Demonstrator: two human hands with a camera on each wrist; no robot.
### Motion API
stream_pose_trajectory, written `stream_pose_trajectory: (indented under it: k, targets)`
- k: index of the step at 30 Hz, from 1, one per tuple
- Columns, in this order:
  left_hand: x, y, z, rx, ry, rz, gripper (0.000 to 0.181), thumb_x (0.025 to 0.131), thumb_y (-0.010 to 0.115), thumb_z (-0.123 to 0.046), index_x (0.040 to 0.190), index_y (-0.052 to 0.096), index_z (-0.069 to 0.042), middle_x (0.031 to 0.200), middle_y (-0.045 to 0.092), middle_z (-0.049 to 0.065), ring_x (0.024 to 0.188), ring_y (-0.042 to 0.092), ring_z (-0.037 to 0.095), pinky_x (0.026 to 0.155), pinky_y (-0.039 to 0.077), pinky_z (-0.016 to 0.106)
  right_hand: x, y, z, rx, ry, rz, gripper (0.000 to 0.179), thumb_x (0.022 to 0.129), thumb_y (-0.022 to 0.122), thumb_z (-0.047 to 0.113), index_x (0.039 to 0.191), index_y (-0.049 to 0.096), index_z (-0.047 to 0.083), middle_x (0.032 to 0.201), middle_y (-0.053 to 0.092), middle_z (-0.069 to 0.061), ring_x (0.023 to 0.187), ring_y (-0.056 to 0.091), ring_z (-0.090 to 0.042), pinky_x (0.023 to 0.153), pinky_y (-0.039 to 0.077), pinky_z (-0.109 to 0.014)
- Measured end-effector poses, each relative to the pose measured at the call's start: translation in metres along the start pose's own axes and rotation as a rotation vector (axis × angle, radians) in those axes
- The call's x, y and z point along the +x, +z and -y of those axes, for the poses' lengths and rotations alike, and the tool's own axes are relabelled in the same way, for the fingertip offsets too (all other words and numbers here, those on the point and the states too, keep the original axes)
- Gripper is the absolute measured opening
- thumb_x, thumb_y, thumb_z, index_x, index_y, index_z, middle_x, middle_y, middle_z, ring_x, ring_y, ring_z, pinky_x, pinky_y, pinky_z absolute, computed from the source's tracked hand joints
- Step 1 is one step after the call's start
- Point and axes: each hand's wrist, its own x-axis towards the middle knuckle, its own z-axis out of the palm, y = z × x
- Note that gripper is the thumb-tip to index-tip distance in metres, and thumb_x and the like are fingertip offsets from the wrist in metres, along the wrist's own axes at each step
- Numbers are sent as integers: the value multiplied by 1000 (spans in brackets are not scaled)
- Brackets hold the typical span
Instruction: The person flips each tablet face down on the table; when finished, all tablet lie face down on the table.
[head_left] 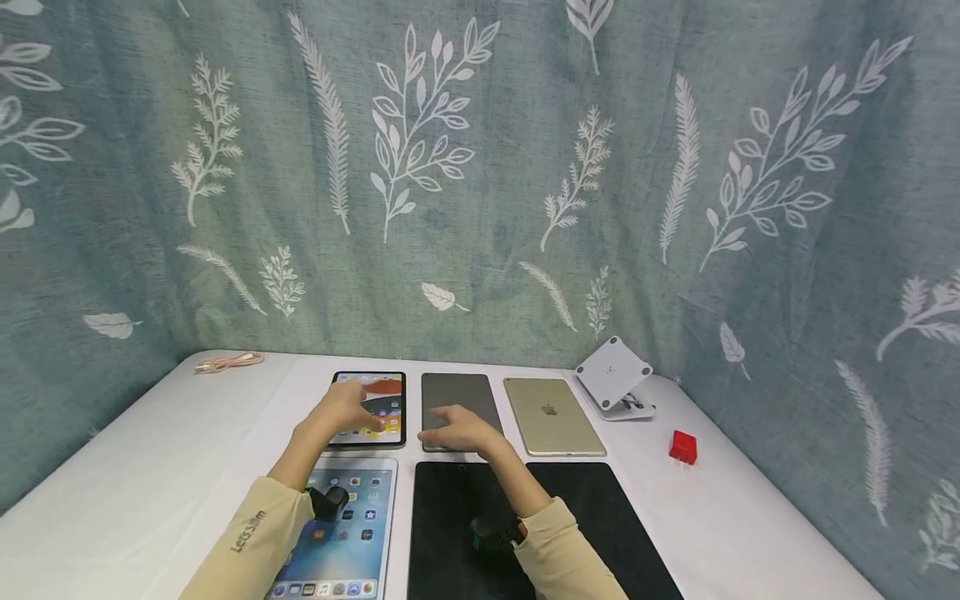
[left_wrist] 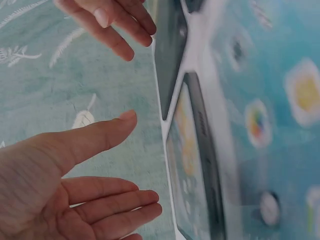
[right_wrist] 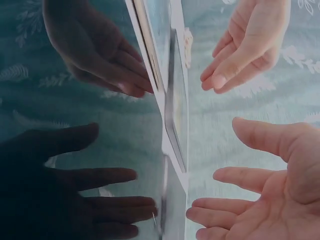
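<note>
Backdrop: blue-green cloth (head_left: 480,292) with white leaf prints fills the upper part of the head view; below it we see a white table (head_left: 735,517).
Left hand: we find the left hand (head_left: 345,410) over the left part of the small lit tablet (head_left: 392,407), at the centre of the frame; thumb and fingers reach out loosely, holding nothing, and in the left wrist view the fingertips look just off the screen.
Right hand: we see the right hand (head_left: 463,430) over the lower part of the grey tablet (head_left: 457,390), fingers extended and empty; whether a fingertip touches it we cannot tell.
Pair of tablets: they lie side by side with a narrow white gap between; to us each long axis seems to run up and down the frame, while the fingers point inward, across it. Left hand is nearer the lit one, right hand nearer the grey.
Bottom of frame: large lit tablet (head_left: 356,542) at lower left, then a dark tablet (head_left: 442,533) and a second dark tablet (head_left: 600,512), partly behind the right forearm.
Right of centre: gold tablet (head_left: 553,421), white stand (head_left: 611,372), red plug (head_left: 683,447).
Left edge of table: we note a coiled cable (head_left: 228,362).
</note>
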Motion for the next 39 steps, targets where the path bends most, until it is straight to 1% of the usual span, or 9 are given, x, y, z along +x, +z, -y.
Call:
stream_pose_trajectory:
  k: [7, 11, 21, 25, 28, 30, 32, 36, 39]
  targets:
    - [-5, 2, 25, -16, -68, -36, 67, 70, 84, -24, 114, 56, 17, 110, 62, 31, 104, 58, 45, 88, 50, 52, 12, 23, 21, -34, 15, 35, 57, 90, 64, 26, 137, 49, -2, 141, 50, -19, 134, 43, -35, 107, 37, -51]
    - [-5, 1, 37, -6, -83, -74, 66, 68, 85, -23, 111, 55, 19, 102, 63, 30, 95, 61, 41, 85, 51, 51, 18, 31, 31, -27, 36, 39, 57, 90, 65, 26, 138, 49, 0, 142, 50, -18, 134, 44, -34, 107, 38, -51]
    - [-7, 3, 46, -17, -122, -12, 64, 65, 85, -20, 109, 56, 17, 100, 64, 28, 90, 60, 35, 87, 50, 50, 27, 50, 36, -110, 44, 22, 61, 87, 67, 28, 139, 48, 4, 139, 53, -15, 128, 49, -32, 104, 42, -45]
    - [-7, 4, 47, 0, -96, -8, 60, 66, 84, -19, 106, 57, 17, 96, 64, 26, 87, 60, 33, 84, 50, 49, 28, 52, 39, -1, 62, -49, 55, 80, 66, 15, 131, 55, -4, 132, 58, -18, 115, 56, -28, 96, 47, -39]
    - [-6, 5, 48, 2, -87, -1, 58, 66, 84, -19, 104, 58, 16, 93, 65, 24, 83, 59, 31, 82, 51, 48, 30, 54, 40, 137, 86, -126, 21, 71, 61, 4, 88, 66, -8, 87, 65, -12, 73, 52, -18, 64, 46, -29]
    - [-6, 5, 47, -4, -82, 2, 59, 66, 85, -20, 104, 58, 16, 92, 65, 23, 81, 59, 29, 81, 51, 47, 31, 53, 41, 222, 106, -176, 10, 68, 57, 1, 59, 53, 0, 62, 47, -3, 58, 35, -14, 52, 32, -25]
    - [-7, 4, 47, -7, -76, 3, 60, 65, 86, -22, 103, 59, 16, 91, 65, 22, 80, 58, 28, 80, 51, 46, 31, 52, 42, 298, 124, -216, 29, 67, 56, 1, 50, 35, 11, 57, 29, 2, 53, 24, -12, 49, 22, -24]
    - [-7, 2, 47, -7, -71, 5, 65, 63, 88, -26, 104, 59, 16, 92, 66, 22, 79, 58, 27, 79, 52, 46, 31, 50, 42, 427, 173, -277, 24, 72, 58, 2, 53, 44, 8, 73, 52, -4, 68, 41, -16, 63, 40, -27]
    - [-7, 1, 48, -10, -70, 9, 65, 63, 88, -26, 104, 59, 15, 92, 66, 21, 80, 58, 27, 79, 52, 45, 31, 48, 41, 491, 184, -314, 9, 74, 58, 1, 74, 63, -6, 100, 62, -14, 83, 47, -19, 72, 44, -31]
